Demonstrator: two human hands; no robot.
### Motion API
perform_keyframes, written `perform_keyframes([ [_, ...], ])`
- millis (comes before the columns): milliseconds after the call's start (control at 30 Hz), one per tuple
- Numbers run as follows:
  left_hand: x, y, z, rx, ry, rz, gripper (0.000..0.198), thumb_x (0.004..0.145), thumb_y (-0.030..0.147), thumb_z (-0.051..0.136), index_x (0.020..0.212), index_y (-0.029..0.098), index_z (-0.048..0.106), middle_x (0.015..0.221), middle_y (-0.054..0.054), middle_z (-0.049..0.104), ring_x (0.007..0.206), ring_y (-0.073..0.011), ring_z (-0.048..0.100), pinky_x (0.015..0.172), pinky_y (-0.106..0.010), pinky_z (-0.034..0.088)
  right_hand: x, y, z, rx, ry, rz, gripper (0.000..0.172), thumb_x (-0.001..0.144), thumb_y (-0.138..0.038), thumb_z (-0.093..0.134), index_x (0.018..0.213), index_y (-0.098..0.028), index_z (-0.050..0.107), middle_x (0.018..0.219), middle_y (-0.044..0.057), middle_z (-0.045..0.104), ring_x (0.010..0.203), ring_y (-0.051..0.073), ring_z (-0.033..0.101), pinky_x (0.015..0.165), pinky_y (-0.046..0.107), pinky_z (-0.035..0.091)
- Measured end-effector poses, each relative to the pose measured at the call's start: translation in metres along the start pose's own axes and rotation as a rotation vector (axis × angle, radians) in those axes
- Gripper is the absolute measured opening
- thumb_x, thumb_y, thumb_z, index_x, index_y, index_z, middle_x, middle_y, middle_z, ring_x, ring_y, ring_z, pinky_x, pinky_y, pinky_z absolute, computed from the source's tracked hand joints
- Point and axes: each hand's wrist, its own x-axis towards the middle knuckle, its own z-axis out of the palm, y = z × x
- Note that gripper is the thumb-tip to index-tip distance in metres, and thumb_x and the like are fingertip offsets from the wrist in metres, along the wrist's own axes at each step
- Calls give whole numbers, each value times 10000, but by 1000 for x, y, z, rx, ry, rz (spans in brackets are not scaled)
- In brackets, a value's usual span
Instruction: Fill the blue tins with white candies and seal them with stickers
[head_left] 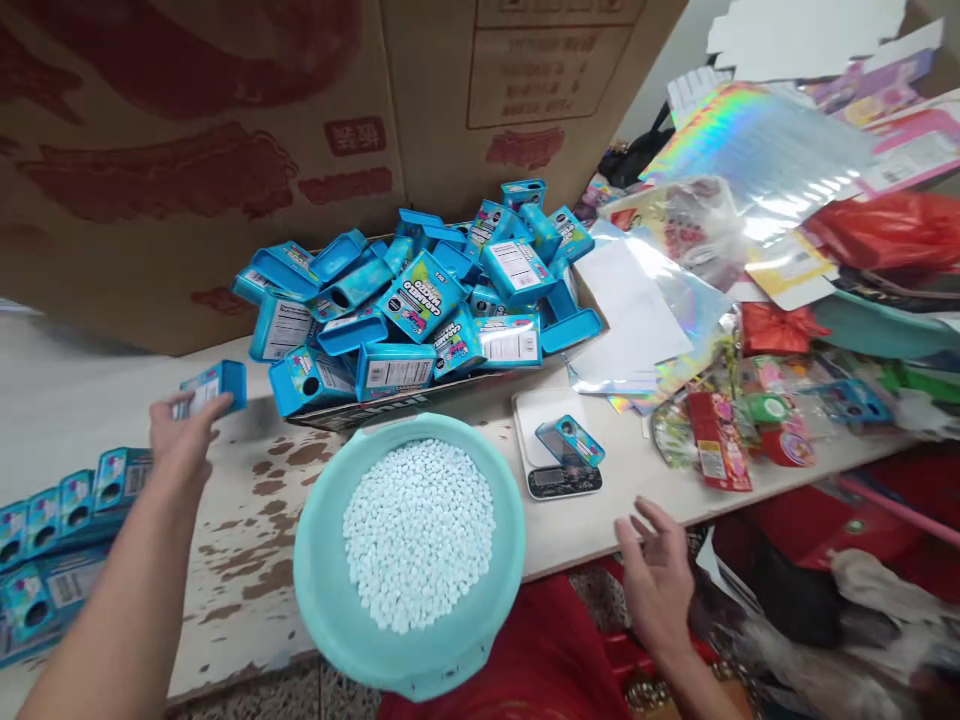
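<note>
My left hand [184,425] grips a small blue candy box [217,385] above the table's left side. To the right of that box, a carton tray [341,415] is heaped with blue candy boxes [424,295], several with round holes in them. My right hand [656,570] hangs open at the table's front edge, fingers apart, holding nothing. Nearest to it is a white kitchen scale [536,415] with a black display, and one blue box [574,440] lies tilted on it. Between my hands sits a turquoise basin [322,540] of small pale candies [420,535].
Blue boxes [64,510] stand in rows at the far left. Behind the tray rises a large cardboard box [300,120]. White and holographic sheets [622,310], a red packet [716,440] and other wrapped items crowd the right side. The table's front edge runs beside my right hand.
</note>
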Motion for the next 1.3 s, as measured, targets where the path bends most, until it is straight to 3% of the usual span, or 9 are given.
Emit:
perform_keyframes([
  [67,-62,5,-21,-84,-17,-64,735,613,508,710,1242,252,427,1239,-57,560,1168,-331,524,938,-513,471,-27,-17,2,36,-163,20,374,762,-470,637,1017,-198,604,1091,100,582,1000,234,572,945,448,439],
  [167,-168,23,-31,27,-457,97,622,594,436,747,1145,262,516,1229,-41,562,1126,-309,548,938,-475,487,-58,-54,23,250,-539,184,347,772,-492,639,961,-201,632,1001,97,637,950,228,607,887,403,480],
  [267,-254,46,-8,129,-812,369,582,595,350,739,1141,246,566,1391,-95,432,1267,-342,434,1013,-473,421,-74,-85,47,505,-915,436,522,683,-543,713,1068,-206,614,1093,94,651,961,241,629,849,392,502],
  [333,-283,54,16,179,-993,539,594,612,321,734,1177,266,562,1426,-90,392,1317,-330,372,1059,-466,368,-77,-92,55,576,-993,553,567,612,-512,780,1051,-192,615,1056,78,674,941,239,640,838,382,506],
  [433,-284,49,46,189,-992,563,634,723,371,661,1311,266,447,1431,-95,385,1315,-284,373,1065,-428,355,-69,-86,49,587,-918,652,545,560,-432,831,988,-174,614,930,53,703,849,218,658,809,366,513],
  [600,-256,17,76,733,-563,273,457,860,371,501,1266,162,477,1265,-168,496,1207,-326,429,987,-460,359,-44,-59,16,547,-831,680,459,556,-403,828,899,-168,635,807,36,709,718,192,658,725,341,529],
  [833,-299,14,113,890,-714,235,197,895,266,427,977,188,587,1045,-110,595,1059,-252,529,860,-321,392,-10,-7,-21,427,-675,542,514,562,-442,794,959,-187,592,871,49,705,780,235,655,741,399,533],
  [1100,-326,21,124,370,-744,17,168,776,365,558,740,204,586,706,-37,622,760,-222,594,684,-275,378,16,23,6,164,-761,60,419,657,-431,708,959,-175,569,924,59,640,870,218,603,828,375,485],
  [1300,-315,30,119,-406,-471,-543,273,677,437,563,620,176,511,516,26,474,417,-86,383,412,-202,216,32,28,6,58,-787,-328,512,653,-423,728,1073,-187,556,1106,112,571,1062,272,540,922,462,447],
])
